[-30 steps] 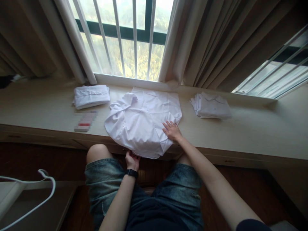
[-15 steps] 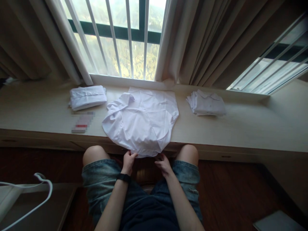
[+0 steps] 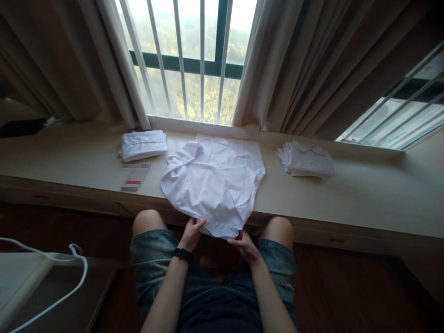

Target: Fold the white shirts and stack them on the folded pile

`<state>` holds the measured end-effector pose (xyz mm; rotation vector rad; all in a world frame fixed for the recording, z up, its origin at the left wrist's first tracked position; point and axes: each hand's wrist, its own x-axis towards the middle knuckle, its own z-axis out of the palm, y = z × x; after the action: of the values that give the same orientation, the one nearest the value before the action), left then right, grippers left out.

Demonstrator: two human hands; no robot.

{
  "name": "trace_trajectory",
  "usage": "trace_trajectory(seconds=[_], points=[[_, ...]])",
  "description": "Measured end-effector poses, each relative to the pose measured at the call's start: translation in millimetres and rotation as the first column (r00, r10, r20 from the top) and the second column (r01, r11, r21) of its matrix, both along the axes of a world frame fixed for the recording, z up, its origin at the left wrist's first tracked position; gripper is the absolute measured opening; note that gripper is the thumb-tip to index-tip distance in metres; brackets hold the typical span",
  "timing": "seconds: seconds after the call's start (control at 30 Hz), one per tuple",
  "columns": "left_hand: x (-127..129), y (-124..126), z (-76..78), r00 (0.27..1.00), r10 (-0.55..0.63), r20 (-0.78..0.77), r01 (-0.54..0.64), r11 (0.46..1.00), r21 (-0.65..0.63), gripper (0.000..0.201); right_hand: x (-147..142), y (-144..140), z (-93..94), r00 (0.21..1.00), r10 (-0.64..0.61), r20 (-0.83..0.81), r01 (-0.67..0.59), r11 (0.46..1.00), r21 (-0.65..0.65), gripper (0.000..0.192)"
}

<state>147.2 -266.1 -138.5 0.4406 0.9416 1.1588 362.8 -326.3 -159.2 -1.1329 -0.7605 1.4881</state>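
A white shirt (image 3: pixel 222 185) lies spread on the window ledge, its near end hanging over the front edge towards my lap. My left hand (image 3: pixel 191 235) pinches that hem at its left side, thumb on top. At the right side of the same hem, my right hand (image 3: pixel 244 246) is closed on the cloth, with its thumb pointing left and its other fingers partly hidden. Wrinkles run through the shirt's middle, and a sleeve is bunched on its left.
A folded white garment (image 3: pixel 144 144) sits on the ledge (image 3: pixel 298 199) left of the shirt, with a blurred-out flat item (image 3: pixel 136 178) before it. More folded white clothes (image 3: pixel 305 159) lie to the right. A white hanger (image 3: pixel 81 273) is at lower left.
My right hand has closed on the right side of the hem. The view has shifted left, so everything appears further right.
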Motion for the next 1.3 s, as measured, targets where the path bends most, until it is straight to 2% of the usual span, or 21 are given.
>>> trace_trajectory(seconds=[0.03,0.1,0.17,0.27,0.33,0.4,0.47,0.53,0.6,0.63,0.7,0.77,0.83,0.97,1.0,1.1,1.13,1.17,1.3], points=[[1,1,-1.6,1.0,0.005,-0.008,-0.006,1.0,-0.015,0.044,2,1,-0.5,1.0,-0.015,0.022,0.016,0.999,-0.029,0.067],[4,-1,-6.4,0.999,0.014,-0.031,-0.016,0.998,-0.067,0.04,6,3,-6.7,0.986,-0.127,0.105,0.138,0.984,-0.109,0.057],[8,-4,-10.0,0.999,-0.004,-0.047,-0.003,0.991,-0.135,0.038,12,6,-16.4,0.949,-0.261,0.179,0.289,0.945,-0.154,0.053],[12,-8,-7.7,0.999,-0.019,-0.035,0.012,0.982,-0.187,0.041,21,8,-28.6,0.893,-0.395,0.214,0.432,0.887,-0.165,0.053],[8,-3,-1.9,0.998,0.042,-0.035,-0.047,0.987,-0.151,0.044,26,7,-32.9,0.857,-0.457,0.236,0.499,0.851,-0.162,0.053],[-2,10,4.7,0.98,0.163,-0.113,-0.172,0.982,-0.079,0.046,27,5,-34.6,0.821,-0.491,0.29,0.544,0.827,-0.139,0.053],[-18,29,11.1,0.902,0.325,-0.285,-0.334,0.942,0.019,0.049,27,4,-34.7,0.781,-0.508,0.363,0.574,0.813,-0.099,0.054],[-37,51,17.3,0.743,0.484,-0.463,-0.478,0.867,0.14,0.052,24,4,-33.6,0.739,-0.531,0.414,0.6,0.798,-0.047,0.056],[-56,72,24.2,0.629,0.547,-0.552,-0.525,0.823,0.217,0.053,20,2,-31.6,0.714,-0.564,0.415,0.621,0.784,-0.003,0.059],[-65,81,27.8,0.617,0.545,-0.568,-0.519,0.824,0.227,0.052,17,0,-30.2,0.704,-0.58,0.411,0.632,0.775,0.012,0.061],[-79,95,35.1,0.654,0.511,-0.558,-0.485,0.849,0.209,0.049,11,-6,-26.3,0.657,-0.606,0.447,0.666,0.746,0.032,0.062],[-89,104,41.7,0.672,0.443,-0.593,-0.404,0.891,0.207,0.043,3,-13,-20.2,0.59,-0.609,0.53,0.687,0.723,0.066,0.056],[-96,109,47.3,0.625,0.368,-0.688,-0.297,0.928,0.226,0.034,-8,-17,-10.8,0.577,-0.581,0.574,0.65,0.752,0.108,0.046],[-108,117,58.6,0.451,0.307,-0.838,-0.174,0.951,0.255,0.016,-32,-2,19.4,0.722,-0.467,0.511,0.444,0.879,0.175,0.037],[-111,118,61.5,0.358,0.283,-0.89,-0.128,0.959,0.254,0.013,-38,7,28.3,0.753,-0.435,0.494,0.394,0.899,0.192,0.036],[-117,119,68.0,0.005,0.165,-0.986,0.074,0.983,0.165,0.013,-53,50,53.4,0.831,-0.338,0.442,0.263,0.938,0.225,0.035],[-119,119,68.8,-0.067,0.134,-0.989,0.125,0.984,0.125,0.015,-58,69,60.6,0.856,-0.302,0.42,0.223,0.948,0.227,0.035],[-120,119,68.9,-0.087,0.115,-0.99,0.156,0.983,0.1,0.016,-63,91,67.3,0.881,-0.26,0.394,0.182,0.957,0.224,0.035],[-116,118,66.5,-0.039,0.111,-0.993,0.156,0.982,0.104,0.017,-91,201,89.1,0.953,-0.026,0.301,-0.028,0.984,0.174,0.036]])
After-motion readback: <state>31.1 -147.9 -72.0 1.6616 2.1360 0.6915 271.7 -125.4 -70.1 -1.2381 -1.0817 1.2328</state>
